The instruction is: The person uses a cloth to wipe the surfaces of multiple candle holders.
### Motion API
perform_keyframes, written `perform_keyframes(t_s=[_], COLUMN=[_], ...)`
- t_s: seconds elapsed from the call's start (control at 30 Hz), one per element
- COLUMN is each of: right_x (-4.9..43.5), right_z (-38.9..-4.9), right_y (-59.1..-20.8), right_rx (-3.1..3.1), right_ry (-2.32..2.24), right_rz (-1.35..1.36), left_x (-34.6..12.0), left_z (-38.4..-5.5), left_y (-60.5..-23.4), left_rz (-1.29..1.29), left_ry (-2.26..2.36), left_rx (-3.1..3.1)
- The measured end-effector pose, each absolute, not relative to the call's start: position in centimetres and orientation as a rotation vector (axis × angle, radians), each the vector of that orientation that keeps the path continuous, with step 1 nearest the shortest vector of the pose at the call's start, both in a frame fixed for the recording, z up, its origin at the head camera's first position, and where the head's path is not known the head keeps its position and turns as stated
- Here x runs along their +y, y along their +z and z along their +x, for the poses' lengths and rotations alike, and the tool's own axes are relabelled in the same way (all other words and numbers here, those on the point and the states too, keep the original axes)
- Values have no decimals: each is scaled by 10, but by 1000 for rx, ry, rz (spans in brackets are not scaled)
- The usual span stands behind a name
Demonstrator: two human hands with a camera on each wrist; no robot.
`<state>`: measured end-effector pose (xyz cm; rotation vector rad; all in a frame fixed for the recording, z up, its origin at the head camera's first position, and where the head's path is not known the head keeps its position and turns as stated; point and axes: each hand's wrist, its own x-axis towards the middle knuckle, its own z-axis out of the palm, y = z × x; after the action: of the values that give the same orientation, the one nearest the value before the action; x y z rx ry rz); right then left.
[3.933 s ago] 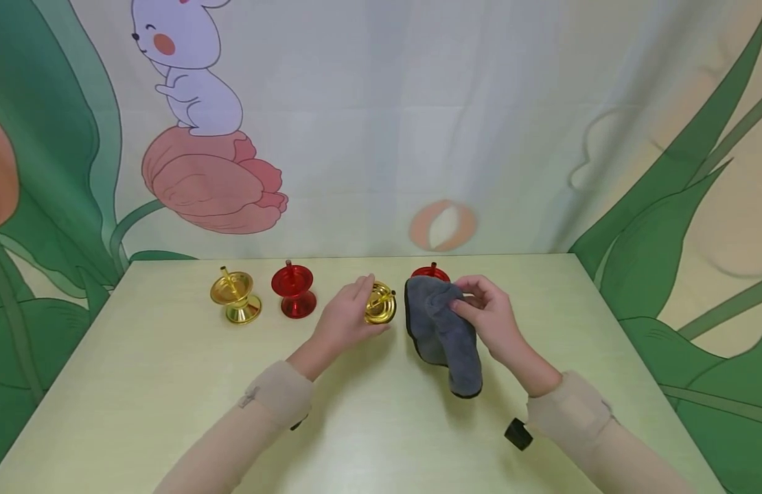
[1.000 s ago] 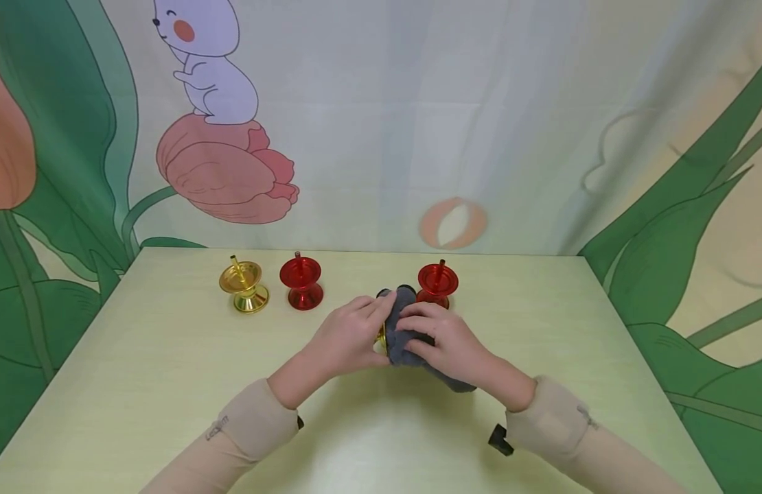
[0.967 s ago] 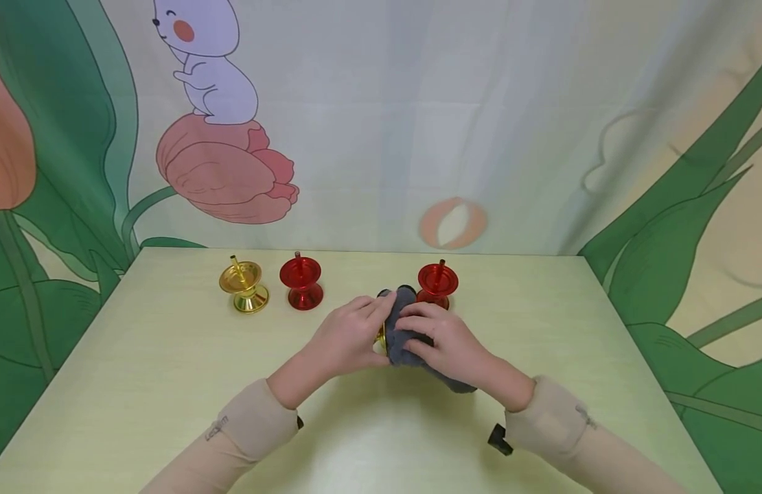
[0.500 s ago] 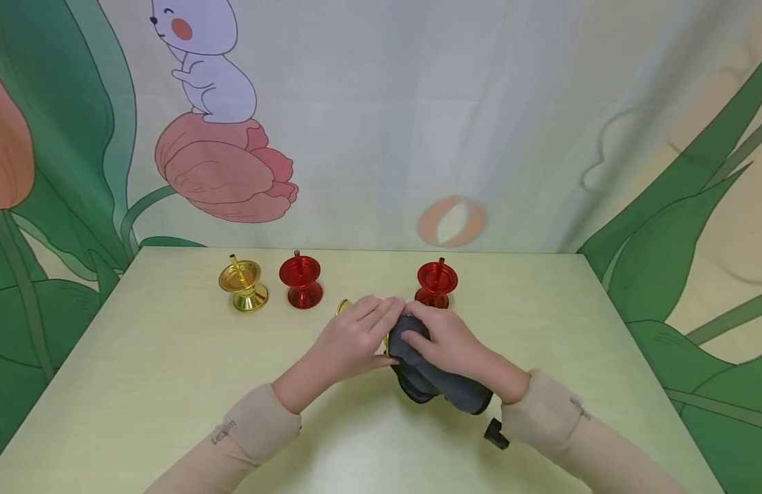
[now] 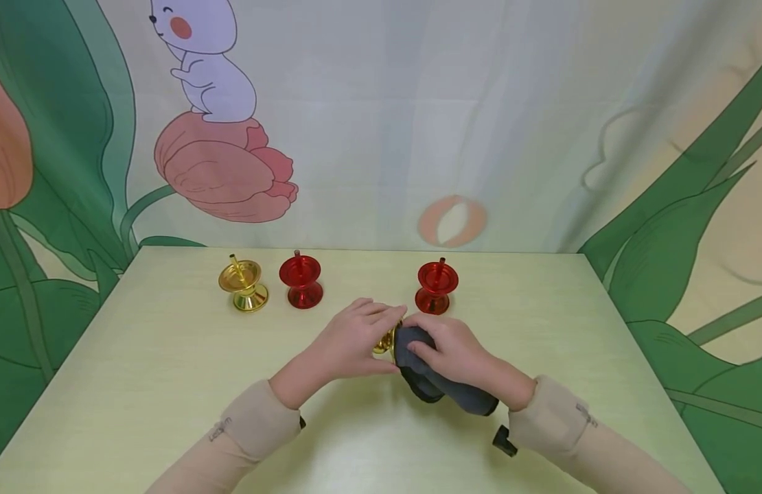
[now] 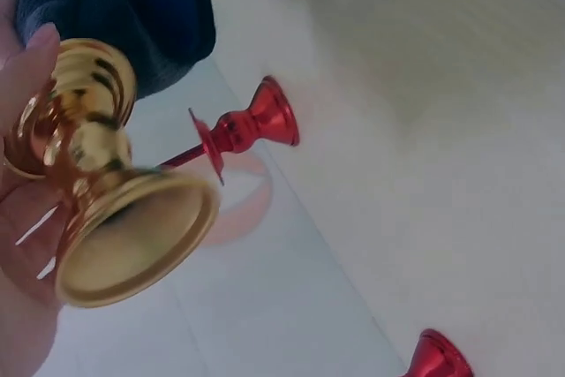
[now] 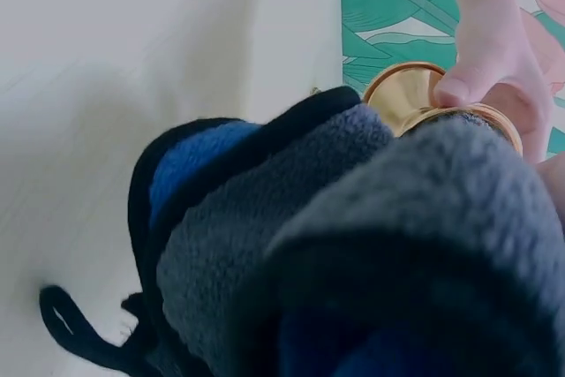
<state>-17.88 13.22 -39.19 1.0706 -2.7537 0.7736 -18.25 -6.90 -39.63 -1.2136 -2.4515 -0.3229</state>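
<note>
My left hand (image 5: 353, 343) grips a gold candle holder (image 6: 97, 152) above the table, tilted sideways; fingers cover much of it in the head view. In the left wrist view its hollow base faces the camera. My right hand (image 5: 452, 346) holds a folded grey cloth (image 5: 445, 385) with dark edging against the holder's dish, so the dish's inside is hidden. Blue shows on the cloth's other side in the right wrist view, along with a dark loop (image 7: 66, 324). Behind my right hand stands a red candle holder (image 5: 435, 285), upright and apart from the cloth.
Further left along the back of the pale table (image 5: 356, 446) stand another gold candle holder (image 5: 245, 285) and a second red one (image 5: 302, 280), both upright. A printed curtain (image 5: 356, 137) hangs behind the table's far edge.
Almost four seconds ago the cloth hung apart from the gold candle holder; now it is pressed to the dish. Over the last second the holder has turned in my left hand and the cloth has shifted.
</note>
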Motion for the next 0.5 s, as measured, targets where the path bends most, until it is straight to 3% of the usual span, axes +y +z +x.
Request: perform_keyframes(t_s=[0.27,0.5], right_x=[135,136], right_z=[-185,-184], right_y=[-396,-398], right_rx=[-2803,-2821], right_ry=[1249,1165], right_rz=[901,912], left_x=[-63,-68], left_z=[-177,-177], left_y=[-418,-412], left_rz=[-1084,-1127], left_ry=[-93,-216], left_rx=[-2105,-2387])
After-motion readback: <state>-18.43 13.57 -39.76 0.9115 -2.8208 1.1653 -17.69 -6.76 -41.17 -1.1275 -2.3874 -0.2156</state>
